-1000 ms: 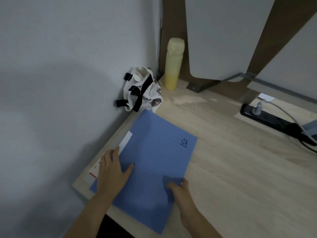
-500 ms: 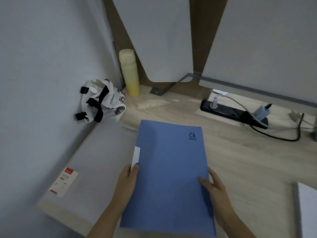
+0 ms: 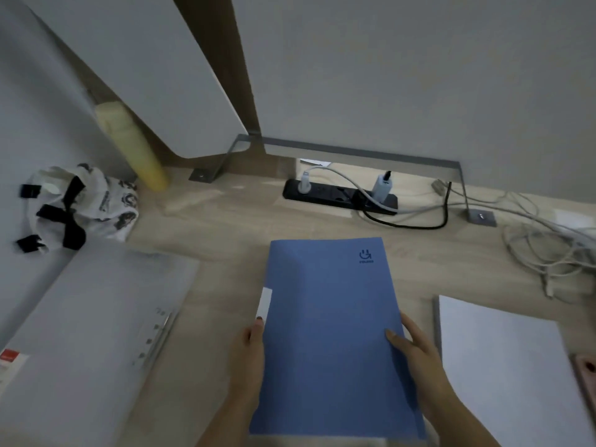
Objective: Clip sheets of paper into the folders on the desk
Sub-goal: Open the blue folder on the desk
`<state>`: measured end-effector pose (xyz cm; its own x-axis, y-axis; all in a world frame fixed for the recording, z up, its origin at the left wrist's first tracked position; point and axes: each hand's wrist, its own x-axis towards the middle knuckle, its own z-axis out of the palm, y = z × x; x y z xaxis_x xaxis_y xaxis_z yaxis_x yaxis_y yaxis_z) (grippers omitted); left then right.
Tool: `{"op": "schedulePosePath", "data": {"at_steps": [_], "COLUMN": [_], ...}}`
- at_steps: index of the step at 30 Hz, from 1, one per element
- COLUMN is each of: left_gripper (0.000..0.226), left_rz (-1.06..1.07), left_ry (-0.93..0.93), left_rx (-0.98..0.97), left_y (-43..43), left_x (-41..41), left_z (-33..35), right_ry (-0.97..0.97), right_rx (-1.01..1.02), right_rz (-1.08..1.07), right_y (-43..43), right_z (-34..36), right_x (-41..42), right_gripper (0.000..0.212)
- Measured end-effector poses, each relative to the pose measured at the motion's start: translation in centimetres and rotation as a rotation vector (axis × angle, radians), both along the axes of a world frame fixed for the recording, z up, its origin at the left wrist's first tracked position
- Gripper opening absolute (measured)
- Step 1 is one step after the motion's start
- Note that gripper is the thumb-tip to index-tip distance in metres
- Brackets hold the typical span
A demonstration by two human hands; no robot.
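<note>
- Spanning the gap between the 2 hands, a thin, matte blue folder (image 3: 329, 333) sits closed over the near middle of the pale wood-grain desk (image 3: 225, 227). Its rectangular cover carries a small dark logo in the far right corner, and a white label strip (image 3: 265, 303) peeks out at its left edge.
- Whether the blue folder lies on the wood or is lifted cannot be told.
- The left forearm rises from the bottom edge. The left hand (image 3: 250, 353) holds the folder's left edge, with most fingers hidden beneath the cover.
- The right hand (image 3: 416, 353) grips the right edge, thumb flat on the cover and the other fingers tucked beside and under it.
- 1 translucent grey plastic folder (image 3: 96, 333) lies to the left, with a row of small holes along its right side and a red and white sticker (image 3: 9, 359) at its near left corner.
- A smooth white paper stack (image 3: 503, 366) lies just right of the right hand, apart from the blue folder.
- Along the back are a glossy black power strip (image 3: 338, 196) with 2 white plugs, a loose tangle of grey cables (image 3: 541, 250), a blurred pale yellow cylindrical bottle (image 3: 135, 146) and a crumpled white cloth bag (image 3: 80, 204) with black straps.
</note>
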<state>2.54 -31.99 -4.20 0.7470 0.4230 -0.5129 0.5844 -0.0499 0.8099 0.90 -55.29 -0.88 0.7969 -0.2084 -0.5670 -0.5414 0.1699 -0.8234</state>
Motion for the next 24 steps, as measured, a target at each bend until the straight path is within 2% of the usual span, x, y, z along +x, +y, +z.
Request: {"op": "schedulePosePath", "data": {"at_steps": [2,6,9,13,16,18,22,24], "left_gripper": [0.029,0.028,0.02,0.024,0.017,0.004,0.045,0.052], "left_rz": [0.091,0.369,0.372,0.367,0.261,0.135,-0.153,-0.304], "left_ry": [0.025,-0.015,-0.064,-0.091,-0.095,-0.075,-0.007,0.03], "left_rx": [-0.042,-0.308,-0.347,-0.311,-0.341,-0.365,-0.178,-0.099], "left_y": [-0.2,0.6,1.9,3.9,4.3,3.9,1.2,-0.7], "left_x": [-0.4,-0.7,-0.6,0.4,1.0,1.0,-0.5,-1.6], "left_z": [-0.6,-0.8,-0.2,-0.4,-0.1,0.5,0.4,0.0], "right_ry": [-0.013,0.022,0.05,0.078,0.085,0.102,0.127,0.136], "right_rx": [-0.009,-0.035,-0.062,-0.085,-0.104,-0.14,-0.245,-0.285], "right_rz": [0.026,0.078,0.102,0.138,0.126,0.104,0.084,0.082], "right_y": [-0.7,-1.7,-2.5,-3.1,-3.1,-3.2,-2.8,-2.4], "right_z": [0.0,-0.7,-1.4,-2.2,-2.6,-3.4,-4.9,-4.8], "right_x": [-0.2,-1.2,-1.9,-2.4,-2.8,-3.0,-3.5,-3.5], "right_gripper": [0.036,0.038,0.04,0.043,0.043,0.044,0.049,0.051]}}
